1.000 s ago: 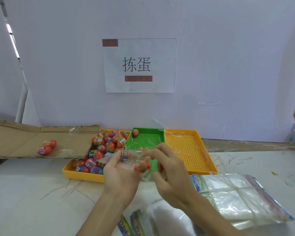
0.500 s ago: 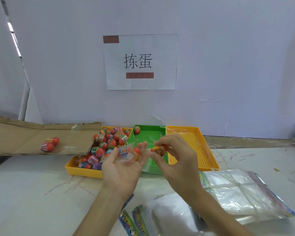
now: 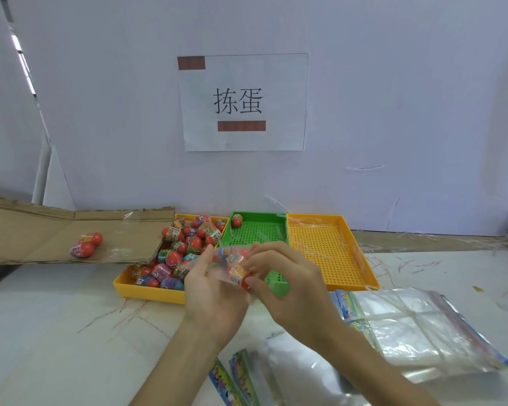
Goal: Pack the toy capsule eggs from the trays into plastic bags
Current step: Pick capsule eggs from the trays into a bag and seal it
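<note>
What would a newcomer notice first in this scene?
Two hands meet at centre: the left hand holds a clear plastic bag with capsule eggs, the right hand pinches it too. Behind them sits a yellow tray heaped with eggs, and a paper sign hangs on the wall.

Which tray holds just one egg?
The green tray: one egg in its far-left corner. The left yellow tray is full; the right yellow tray has none.
</note>
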Motion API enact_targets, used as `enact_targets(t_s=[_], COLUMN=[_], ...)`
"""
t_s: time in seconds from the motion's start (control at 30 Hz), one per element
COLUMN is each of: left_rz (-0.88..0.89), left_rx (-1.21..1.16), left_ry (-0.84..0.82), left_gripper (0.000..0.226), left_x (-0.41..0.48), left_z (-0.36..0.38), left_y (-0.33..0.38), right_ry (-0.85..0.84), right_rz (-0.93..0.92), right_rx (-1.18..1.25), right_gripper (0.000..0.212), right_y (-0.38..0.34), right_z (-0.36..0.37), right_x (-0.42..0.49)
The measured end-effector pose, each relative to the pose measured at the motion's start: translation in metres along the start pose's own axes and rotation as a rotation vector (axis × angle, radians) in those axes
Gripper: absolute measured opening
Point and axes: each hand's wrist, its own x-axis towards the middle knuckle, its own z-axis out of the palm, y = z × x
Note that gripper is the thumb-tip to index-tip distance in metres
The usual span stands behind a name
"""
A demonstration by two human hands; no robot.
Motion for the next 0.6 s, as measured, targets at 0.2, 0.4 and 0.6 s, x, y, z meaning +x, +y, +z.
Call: enact_targets(t_s=[0.2, 0.4, 0.6], left_rz=[-0.007, 0.020, -0.031], left_rx=[0.019, 0.015, 0.023], left_ry=[-0.049, -0.049, -0.013], left_gripper=[0.070, 0.063, 0.069], left_x=[0.0018, 0.0030, 0.0010], left_z=[-0.0031, -0.0037, -0.0044], left_y=[0.0004, -0.0011, 0.0022], right_ry=[-0.065, -0.043, -0.128], right_rz=[-0.021, -0.070, -0.065], right_rx=[-0.127, -0.232, -0.203], right_gripper=[0.016, 0.025, 0.027], right_y=[0.0044, 0.0055, 0.0042], right_z=[0.0001, 0.0001, -0.0004], right_x=[-0.0010, -0.0003, -0.0048])
